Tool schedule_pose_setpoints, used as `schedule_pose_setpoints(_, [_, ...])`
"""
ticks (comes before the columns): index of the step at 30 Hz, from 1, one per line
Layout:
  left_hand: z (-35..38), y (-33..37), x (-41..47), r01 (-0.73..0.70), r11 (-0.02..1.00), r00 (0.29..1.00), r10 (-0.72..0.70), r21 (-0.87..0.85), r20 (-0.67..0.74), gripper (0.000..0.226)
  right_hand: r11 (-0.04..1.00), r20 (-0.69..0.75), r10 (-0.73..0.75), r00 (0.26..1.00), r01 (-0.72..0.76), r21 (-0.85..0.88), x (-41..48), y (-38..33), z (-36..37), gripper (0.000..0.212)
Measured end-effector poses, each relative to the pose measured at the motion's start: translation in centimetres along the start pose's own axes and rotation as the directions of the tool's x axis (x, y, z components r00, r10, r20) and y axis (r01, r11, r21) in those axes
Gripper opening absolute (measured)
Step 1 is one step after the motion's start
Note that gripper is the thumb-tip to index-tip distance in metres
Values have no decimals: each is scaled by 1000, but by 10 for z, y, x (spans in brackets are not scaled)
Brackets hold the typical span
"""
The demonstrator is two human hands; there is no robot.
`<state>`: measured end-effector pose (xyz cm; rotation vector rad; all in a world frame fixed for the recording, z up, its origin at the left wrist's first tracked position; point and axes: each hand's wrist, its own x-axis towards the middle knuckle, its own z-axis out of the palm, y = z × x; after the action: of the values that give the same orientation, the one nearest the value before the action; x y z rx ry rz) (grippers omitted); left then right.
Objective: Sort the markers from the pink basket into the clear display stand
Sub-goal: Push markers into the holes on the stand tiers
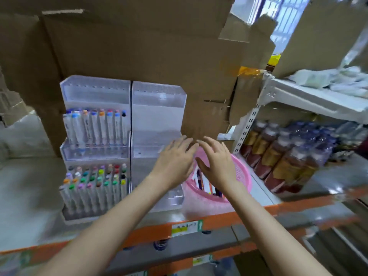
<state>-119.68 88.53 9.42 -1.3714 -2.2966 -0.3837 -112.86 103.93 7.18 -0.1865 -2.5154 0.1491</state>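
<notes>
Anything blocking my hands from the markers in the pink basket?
Nothing visible does. The left hand and right hand hover open over the pink basket, whose top is uncovered; the markers lie just below them.

1. I see brown cardboard boxes (pixel 139 46) stacked at the back, filling most of the upper view.
2. A grey shelf (pixel 29 196) runs across below them, with an orange front edge (pixel 147 234).
3. A green and yellow label (pixel 187 228) is stuck on that edge.
4. At the right stands a white rack (pixel 310 96).
5. Its lower level holds rows of bottles (pixel 278 156) with brown and red contents.
6. Pale wrapped packets (pixel 338 78) lie on its upper level, too blurred for me to identify.
7. A barred window (pixel 278 8) shows at the top right.
</notes>
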Motion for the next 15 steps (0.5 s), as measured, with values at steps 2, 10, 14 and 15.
schedule_pose_setpoints(2, [20,21,10,-41,998,999,42,-53,10,50,999,40,42,998,-42,0,-15,28,-2,54])
schedule_pose_setpoints(10, [90,63,34,67,997,925,-46,-42,378,56,970,247,168,954,-205,132,-49,97,13,50])
schedule_pose_setpoints(14, [117,57,43,214,976,801,-156,-34,578,57,955,433,206,878,-276,105,-38,106,28,56])
schedule_pose_setpoints(15, [122,54,46,237,971,768,-176,-17,615,57,957,463,204,862,-276,91,-34,106,32,56])
